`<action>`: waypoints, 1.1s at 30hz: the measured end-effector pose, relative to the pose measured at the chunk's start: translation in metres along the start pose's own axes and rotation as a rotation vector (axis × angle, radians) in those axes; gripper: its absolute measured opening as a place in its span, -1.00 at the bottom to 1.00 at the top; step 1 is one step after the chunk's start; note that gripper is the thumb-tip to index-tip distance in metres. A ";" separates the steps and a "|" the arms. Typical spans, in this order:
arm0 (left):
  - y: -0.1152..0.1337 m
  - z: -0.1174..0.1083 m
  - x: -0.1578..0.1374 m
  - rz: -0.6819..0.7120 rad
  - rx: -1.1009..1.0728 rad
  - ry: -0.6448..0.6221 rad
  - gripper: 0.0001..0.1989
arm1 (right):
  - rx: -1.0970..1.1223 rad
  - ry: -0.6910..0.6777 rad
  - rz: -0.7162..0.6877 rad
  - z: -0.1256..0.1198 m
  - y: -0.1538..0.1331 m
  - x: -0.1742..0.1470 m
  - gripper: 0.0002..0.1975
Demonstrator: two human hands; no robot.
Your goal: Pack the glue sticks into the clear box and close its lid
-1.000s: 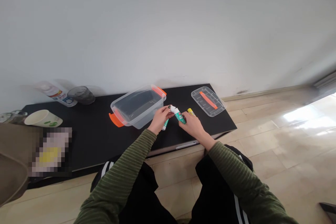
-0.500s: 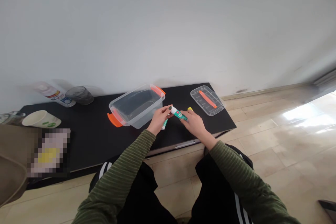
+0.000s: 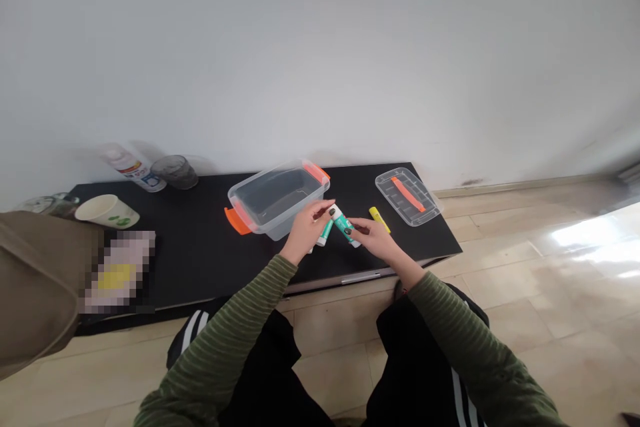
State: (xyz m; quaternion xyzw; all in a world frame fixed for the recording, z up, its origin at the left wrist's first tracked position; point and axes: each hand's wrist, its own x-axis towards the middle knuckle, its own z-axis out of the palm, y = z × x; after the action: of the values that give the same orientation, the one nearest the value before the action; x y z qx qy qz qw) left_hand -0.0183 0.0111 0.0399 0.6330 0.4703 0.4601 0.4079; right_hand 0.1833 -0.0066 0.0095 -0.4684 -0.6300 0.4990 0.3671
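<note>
Both hands meet over the black table, in front of a clear plastic box. A white-and-green glue stick [image 3: 343, 222] is between them, its white cap end toward the left. My left hand [image 3: 305, 230] pinches the cap end with the fingertips. The fingers of my right hand [image 3: 374, 240] are closed round the lower part of the tube. Another white-and-green tube [image 3: 325, 233] lies on the table just behind my left fingers, partly covered. Right of my right hand lies a yellow stick [image 3: 380, 219], apart from it.
The open clear box [image 3: 280, 230] with orange latches stands behind my left hand. Its lid [image 3: 427, 213] lies at the table's right end. On the left are a paper cup [image 3: 107, 211], a grey glass [image 3: 175, 172], a spray can [image 3: 135, 170] and a blurred packet. A brown cloth shape is at far left.
The view has shifted a little, so the table things sit further right. The glue stick is now steeper between my hands, and the yellow stick shows fully beside my right hand.
</note>
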 end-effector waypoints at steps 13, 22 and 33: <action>-0.035 -0.161 0.016 -0.369 0.623 0.424 -0.52 | -0.321 0.281 -0.324 0.048 -0.062 0.037 -0.61; -0.048 -0.175 -0.003 -0.467 0.522 0.261 -0.48 | -0.988 -0.095 -0.019 0.140 -0.125 0.132 -0.73; -0.050 -0.180 -0.005 -0.454 0.396 0.250 -0.61 | -1.205 -0.468 0.183 0.194 -0.106 0.158 -0.74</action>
State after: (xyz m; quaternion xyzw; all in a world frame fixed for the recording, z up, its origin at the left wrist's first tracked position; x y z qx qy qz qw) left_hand -0.2037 0.0326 0.0355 0.5178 0.7262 0.3312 0.3079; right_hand -0.0672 0.0822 0.0665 -0.5227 -0.8203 0.1763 -0.1508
